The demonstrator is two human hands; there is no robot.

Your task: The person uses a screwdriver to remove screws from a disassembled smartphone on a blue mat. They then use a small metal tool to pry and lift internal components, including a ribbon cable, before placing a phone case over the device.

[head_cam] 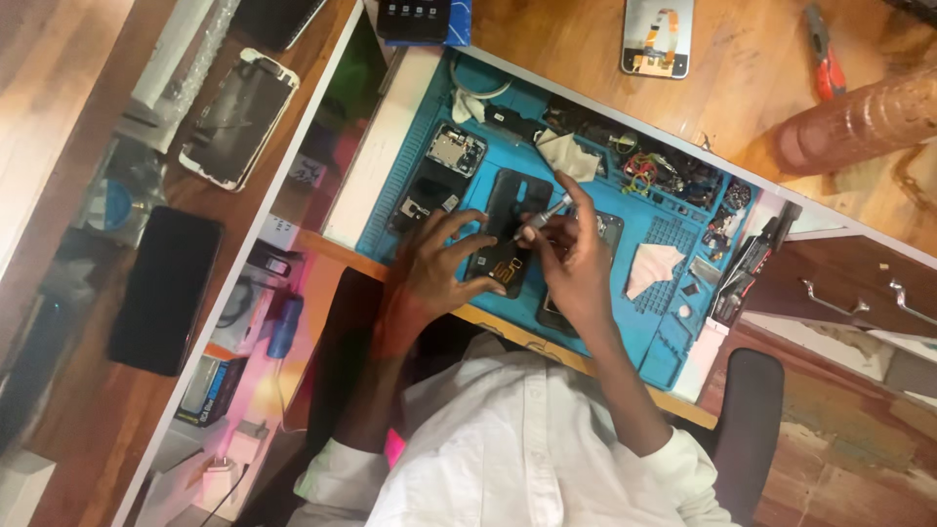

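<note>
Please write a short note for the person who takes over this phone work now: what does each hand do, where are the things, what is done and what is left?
Left hand: steadies the dark opened phone on the blue work mat.
Right hand: holds a small screwdriver, tip down on the phone.
Nearby: a second opened phone body at the mat's upper left, a white cloth to the right, small parts in the mat's top trays.
Done: the phone's inside is exposed.
Left: the work at the tip is unfinished; the parts lie unassembled.

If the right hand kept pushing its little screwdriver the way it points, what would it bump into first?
Most likely the dark opened phone on the blue mat: the right hand aims its screwdriver down-left at it, the tip seemingly already touching, beside the left hand.
</note>
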